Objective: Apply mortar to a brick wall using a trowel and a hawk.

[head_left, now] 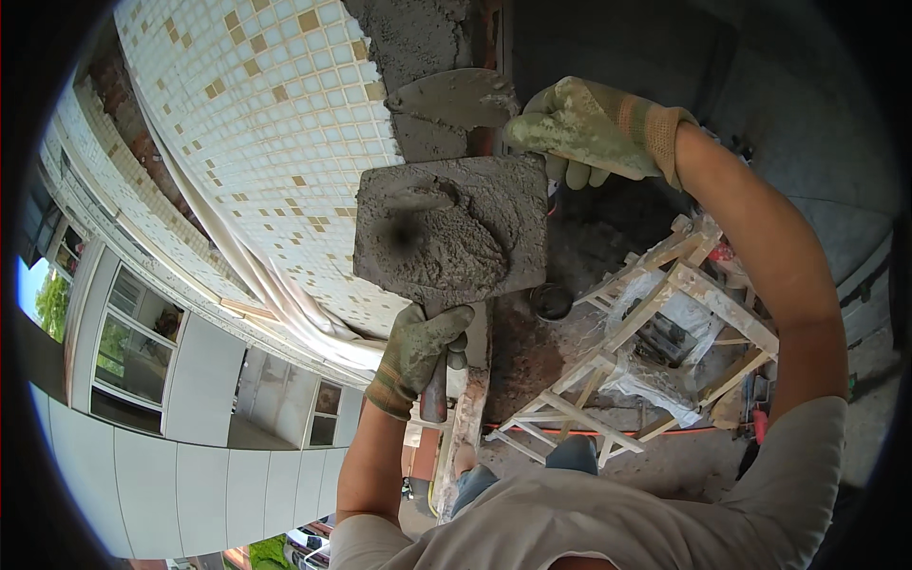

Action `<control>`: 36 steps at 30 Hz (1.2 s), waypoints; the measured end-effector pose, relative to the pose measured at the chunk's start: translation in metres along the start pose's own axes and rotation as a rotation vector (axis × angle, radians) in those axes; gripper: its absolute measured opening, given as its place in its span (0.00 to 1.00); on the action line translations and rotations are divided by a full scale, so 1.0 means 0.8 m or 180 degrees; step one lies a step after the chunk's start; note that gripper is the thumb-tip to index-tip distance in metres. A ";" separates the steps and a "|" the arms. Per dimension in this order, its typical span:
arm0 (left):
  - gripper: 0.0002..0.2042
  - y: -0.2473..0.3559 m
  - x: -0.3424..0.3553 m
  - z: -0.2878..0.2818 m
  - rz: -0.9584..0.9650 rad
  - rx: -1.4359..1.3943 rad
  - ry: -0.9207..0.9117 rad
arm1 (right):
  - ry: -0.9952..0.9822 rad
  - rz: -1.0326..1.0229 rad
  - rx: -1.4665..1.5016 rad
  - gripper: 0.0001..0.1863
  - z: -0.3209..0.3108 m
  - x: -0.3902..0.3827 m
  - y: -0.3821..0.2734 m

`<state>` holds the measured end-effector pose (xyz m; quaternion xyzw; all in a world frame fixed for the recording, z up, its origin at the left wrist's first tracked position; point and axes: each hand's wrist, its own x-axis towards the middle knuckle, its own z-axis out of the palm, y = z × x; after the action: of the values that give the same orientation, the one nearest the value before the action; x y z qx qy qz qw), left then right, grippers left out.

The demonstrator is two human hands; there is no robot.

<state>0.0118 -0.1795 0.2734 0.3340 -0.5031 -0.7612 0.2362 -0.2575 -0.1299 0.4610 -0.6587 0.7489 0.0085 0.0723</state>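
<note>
My left hand, in a dirty green work glove, is closed round the handle of a square mortar hawk. The hawk carries a spread heap of wet grey mortar. Beyond it my right hand, gloved the same way, is closed on a trowel, whose handle the glove hides. The trowel's mortar-smeared blade lies against the grey mortared strip at the edge of a mosaic-tiled wall. The hawk sits just below the blade, close to the wall.
To the right, below my right arm, stands a wooden trestle with plastic sheeting around it. A dark round container is near the hawk. Pale cloth hangs along the tiled wall, and a building with windows lies to the left.
</note>
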 end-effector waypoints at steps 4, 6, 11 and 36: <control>0.11 0.003 0.004 -0.004 0.0021 0.0103 -0.0130 | 0.0020 0.0084 0.0805 0.21 -0.037 0.019 0.019; 0.11 0.003 0.002 -0.004 0.0086 -0.0001 -0.0076 | 0.0029 0.0117 0.1226 0.19 -0.050 0.023 0.029; 0.11 0.006 0.003 -0.008 0.0054 0.0049 -0.0250 | 0.0017 0.0144 0.2063 0.17 -0.050 0.018 0.011; 0.10 0.008 0.003 -0.030 -0.0094 0.0034 -0.0315 | -0.1934 0.1383 0.4638 0.16 -0.050 0.050 0.030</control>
<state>0.0288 -0.1982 0.2721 0.3046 -0.5133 -0.7775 0.1980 -0.2897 -0.1706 0.4938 -0.2557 0.6251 -0.2883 0.6788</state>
